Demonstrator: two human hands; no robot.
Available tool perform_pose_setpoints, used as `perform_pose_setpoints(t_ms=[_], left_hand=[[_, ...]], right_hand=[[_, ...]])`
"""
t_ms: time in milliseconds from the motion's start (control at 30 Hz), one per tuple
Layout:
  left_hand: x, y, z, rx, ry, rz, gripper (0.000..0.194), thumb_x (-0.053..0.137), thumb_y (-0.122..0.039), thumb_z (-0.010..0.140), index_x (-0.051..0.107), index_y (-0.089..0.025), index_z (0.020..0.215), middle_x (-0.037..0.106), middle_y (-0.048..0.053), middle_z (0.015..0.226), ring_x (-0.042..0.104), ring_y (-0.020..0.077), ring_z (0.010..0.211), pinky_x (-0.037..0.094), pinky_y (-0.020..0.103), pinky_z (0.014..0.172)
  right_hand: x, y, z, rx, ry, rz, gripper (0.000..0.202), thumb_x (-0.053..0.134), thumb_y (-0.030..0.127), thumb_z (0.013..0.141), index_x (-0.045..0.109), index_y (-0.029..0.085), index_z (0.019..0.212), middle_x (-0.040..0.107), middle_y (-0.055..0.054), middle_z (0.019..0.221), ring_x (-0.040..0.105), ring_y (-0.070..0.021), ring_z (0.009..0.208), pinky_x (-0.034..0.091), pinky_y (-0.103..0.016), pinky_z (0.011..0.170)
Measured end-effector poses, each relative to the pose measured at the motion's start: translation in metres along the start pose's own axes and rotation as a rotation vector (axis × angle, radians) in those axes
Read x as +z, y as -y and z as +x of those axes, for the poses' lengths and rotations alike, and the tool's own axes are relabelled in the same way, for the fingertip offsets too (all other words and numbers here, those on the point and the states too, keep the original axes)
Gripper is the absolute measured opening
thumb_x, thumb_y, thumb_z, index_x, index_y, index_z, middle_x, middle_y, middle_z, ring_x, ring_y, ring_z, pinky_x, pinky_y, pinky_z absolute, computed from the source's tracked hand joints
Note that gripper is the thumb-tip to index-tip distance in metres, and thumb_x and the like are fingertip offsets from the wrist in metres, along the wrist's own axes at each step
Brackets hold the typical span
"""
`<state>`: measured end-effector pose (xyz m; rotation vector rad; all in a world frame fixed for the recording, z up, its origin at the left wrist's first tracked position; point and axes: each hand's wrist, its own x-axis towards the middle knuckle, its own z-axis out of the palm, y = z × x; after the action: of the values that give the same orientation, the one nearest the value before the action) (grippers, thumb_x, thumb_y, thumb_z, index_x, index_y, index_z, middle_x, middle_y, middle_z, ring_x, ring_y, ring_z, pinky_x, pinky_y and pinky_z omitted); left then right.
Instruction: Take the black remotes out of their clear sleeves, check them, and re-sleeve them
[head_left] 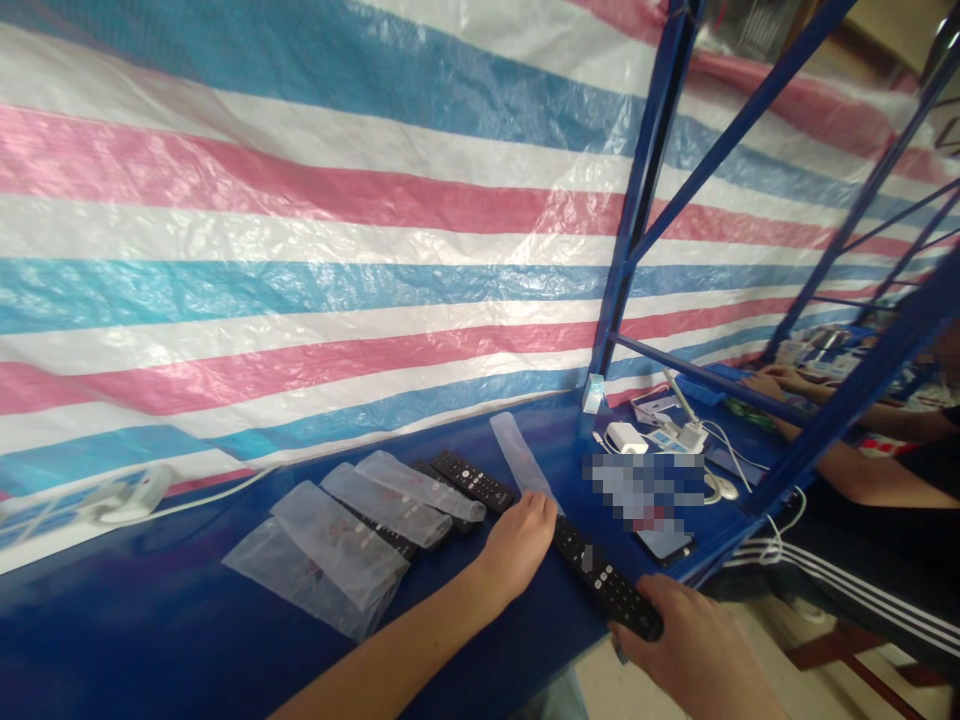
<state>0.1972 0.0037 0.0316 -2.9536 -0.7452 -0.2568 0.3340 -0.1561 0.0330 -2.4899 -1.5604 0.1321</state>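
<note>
A black remote control (pixel 600 572) slants over the front edge of the blue table. My right hand (pixel 686 640) is closed around its lower end. At the remote's upper end, my left hand (pixel 523 535) pinches a clear, frosted plastic sleeve (pixel 517 450), which stretches away flat toward the back of the table. Whether the remote's tip is inside the sleeve's mouth is hidden by my left fingers. Left of my hands lie several remotes in a row; one bare remote (pixel 469 480) is partly covered by a plastic sleeve (pixel 401 487), and more sleeves (pixel 337 545) overlap farther left.
A blue metal frame post (pixel 626 230) rises behind the table (pixel 150 640). To the right are a white charger (pixel 626 438), cables, a small box (pixel 593 394) and a phone (pixel 666 540). A power strip (pixel 112 500) sits far left. Another person's arms (pixel 847 460) work at right.
</note>
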Motion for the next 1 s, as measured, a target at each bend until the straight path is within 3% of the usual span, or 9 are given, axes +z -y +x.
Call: perform_pose_setpoints(t_ms=[167,400,733,933,1000], left_hand=[[0.003,-0.001,0.0,0.035,-0.033,0.055,0.025,0.036,0.0,0.085,0.056,-0.013,0.092,0.061,0.009,0.094,0.059,0.0202,0.089,0.051,0.032,0.079],[0.001,0.001,0.001,-0.068,0.013,0.078,0.025,0.038,0.001,0.085,0.058,-0.01,0.095,0.061,0.011,0.095,0.059,0.0215,0.088,0.052,0.032,0.075],[0.003,-0.018,-0.005,0.149,0.044,-0.021,0.018,0.038,-0.008,0.091,0.055,-0.013,0.097,0.058,0.009,0.096,0.056,0.0217,0.092,0.051,0.032,0.076],[-0.003,-0.016,-0.005,0.035,0.097,-0.171,0.024,0.036,-0.003,0.087,0.053,-0.014,0.1,0.058,0.01,0.103,0.054,0.0214,0.1,0.047,0.033,0.087],[-0.005,-0.013,-0.005,0.013,0.097,-0.231,0.027,0.036,0.0,0.084,0.053,-0.014,0.1,0.058,0.009,0.104,0.054,0.0208,0.101,0.045,0.032,0.091]], right_hand=[[-0.002,0.015,0.003,0.045,-0.014,-0.048,0.013,0.058,0.037,0.074,0.062,0.025,0.072,0.073,-0.004,0.082,0.069,-0.0264,0.079,0.04,-0.029,0.061],[-0.004,0.02,0.003,0.082,0.006,-0.1,0.016,0.055,0.039,0.08,0.061,0.025,0.075,0.072,-0.003,0.085,0.069,-0.0267,0.081,0.04,-0.029,0.06],[0.006,0.034,0.016,0.079,-0.066,-0.069,0.021,0.054,0.039,0.082,0.062,0.021,0.078,0.07,-0.006,0.081,0.069,-0.0261,0.077,0.039,-0.029,0.058],[-0.001,0.013,0.019,-0.114,0.038,0.181,0.038,0.065,0.044,0.072,0.064,0.022,0.103,0.068,-0.004,0.088,0.066,-0.0216,0.079,0.043,-0.028,0.066],[-0.002,0.004,0.019,-0.14,0.05,0.238,0.036,0.068,0.04,0.069,0.065,0.024,0.101,0.067,-0.002,0.081,0.064,-0.0196,0.075,0.043,-0.027,0.065]])
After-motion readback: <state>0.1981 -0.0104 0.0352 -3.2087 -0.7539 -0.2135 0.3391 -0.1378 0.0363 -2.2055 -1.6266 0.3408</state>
